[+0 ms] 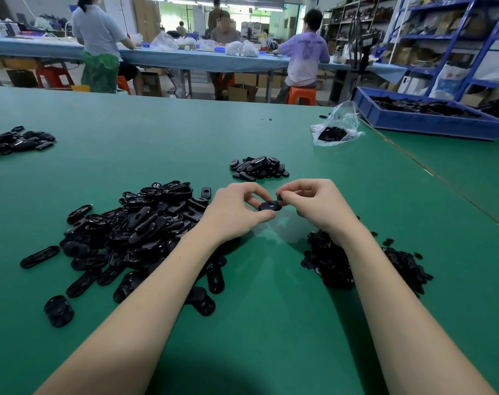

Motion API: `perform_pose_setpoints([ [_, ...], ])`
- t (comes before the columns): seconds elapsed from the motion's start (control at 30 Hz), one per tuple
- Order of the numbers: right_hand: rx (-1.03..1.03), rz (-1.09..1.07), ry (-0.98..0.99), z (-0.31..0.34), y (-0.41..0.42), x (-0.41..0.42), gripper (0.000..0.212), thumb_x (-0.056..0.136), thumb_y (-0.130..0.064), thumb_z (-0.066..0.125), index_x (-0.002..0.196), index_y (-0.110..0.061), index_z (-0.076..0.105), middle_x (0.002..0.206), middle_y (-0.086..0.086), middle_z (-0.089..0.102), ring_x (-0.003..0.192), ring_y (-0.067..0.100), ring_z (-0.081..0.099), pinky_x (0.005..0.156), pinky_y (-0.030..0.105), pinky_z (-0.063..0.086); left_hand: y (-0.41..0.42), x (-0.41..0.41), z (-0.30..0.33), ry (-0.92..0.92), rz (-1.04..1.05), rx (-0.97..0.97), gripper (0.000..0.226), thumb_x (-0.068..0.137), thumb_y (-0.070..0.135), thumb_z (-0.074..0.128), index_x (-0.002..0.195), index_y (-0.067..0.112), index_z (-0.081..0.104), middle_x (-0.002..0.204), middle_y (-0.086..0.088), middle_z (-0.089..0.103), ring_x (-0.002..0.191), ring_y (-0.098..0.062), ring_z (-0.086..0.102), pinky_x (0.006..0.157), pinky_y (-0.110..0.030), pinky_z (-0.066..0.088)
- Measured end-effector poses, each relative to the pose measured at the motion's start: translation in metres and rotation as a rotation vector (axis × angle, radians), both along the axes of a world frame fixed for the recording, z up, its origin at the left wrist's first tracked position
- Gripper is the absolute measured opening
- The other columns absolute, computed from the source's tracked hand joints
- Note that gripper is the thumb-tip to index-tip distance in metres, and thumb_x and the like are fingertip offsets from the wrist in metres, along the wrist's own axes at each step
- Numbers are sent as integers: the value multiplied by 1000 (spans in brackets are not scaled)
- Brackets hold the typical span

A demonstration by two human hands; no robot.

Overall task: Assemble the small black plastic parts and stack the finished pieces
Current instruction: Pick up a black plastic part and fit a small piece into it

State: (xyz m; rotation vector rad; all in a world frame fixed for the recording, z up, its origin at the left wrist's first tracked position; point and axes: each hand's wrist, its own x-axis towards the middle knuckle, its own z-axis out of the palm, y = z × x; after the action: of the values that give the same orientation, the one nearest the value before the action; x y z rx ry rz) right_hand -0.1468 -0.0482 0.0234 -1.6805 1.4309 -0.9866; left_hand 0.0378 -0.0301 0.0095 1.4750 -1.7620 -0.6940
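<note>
My left hand [236,210] pinches a black oval plastic cover [269,206] above the green table [242,138]. Just to its right, my right hand [313,205] pinches a small black insert [279,197] at the cover's right end. To the left lies a big heap of loose oval covers [140,232]. A heap of small black inserts [353,260] sits under my right forearm. Beyond my hands, a small pile of oval pieces [259,167] rests on the table.
A clear plastic bag [335,129] with black parts lies at the far right. A blue bin [425,116] of black parts stands on the neighbouring table. Another pile of covers [16,141] sits at the far left. People work at a blue bench behind.
</note>
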Motion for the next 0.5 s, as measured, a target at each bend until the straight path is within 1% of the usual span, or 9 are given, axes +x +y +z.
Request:
perform_pose_setpoints([
  [0.07,46,27,-26,1,1,0,8,86,-23,72,86,-26,79,80,-3,79,56,9,44,63,23,43,0,-1,1,9,9,2,19,76,32,83,90,37,72,79,16,74,61,-1,62,77,-37,59],
  [0.17,83,49,-34,4,1,-1,4,86,-21,74,87,-23,77,77,-6,78,61,13,40,55,14,42,0,-2,1,9,19,-14,20,75,30,83,90,37,72,78,16,74,63,0,64,78,-35,59],
  [0.27,98,58,-15,8,1,-4,3,88,-25,75,86,-26,77,82,-1,79,59,12,40,51,11,40,0,-2,1,1,22,-35,20,76,28,82,90,37,72,76,18,73,64,0,65,80,-34,58],
  [0.33,96,66,-7,9,0,-3,6,89,-26,77,83,-28,77,80,-2,77,57,10,42,51,11,41,1,-2,2,-4,22,-42,19,76,28,82,91,37,73,75,18,73,64,1,65,81,-33,58],
  [0.43,78,62,1,8,-2,-2,9,89,-24,77,81,-27,77,70,-11,71,53,6,45,55,16,41,1,-4,3,-1,25,-49,19,77,30,81,91,38,72,74,19,73,68,2,67,82,-34,58],
  [0.5,76,49,13,6,-3,-3,6,89,-26,78,82,-25,78,74,-9,73,53,5,47,58,19,41,2,-4,2,-2,27,-46,19,77,30,81,91,38,72,75,19,74,71,1,69,83,-36,58],
])
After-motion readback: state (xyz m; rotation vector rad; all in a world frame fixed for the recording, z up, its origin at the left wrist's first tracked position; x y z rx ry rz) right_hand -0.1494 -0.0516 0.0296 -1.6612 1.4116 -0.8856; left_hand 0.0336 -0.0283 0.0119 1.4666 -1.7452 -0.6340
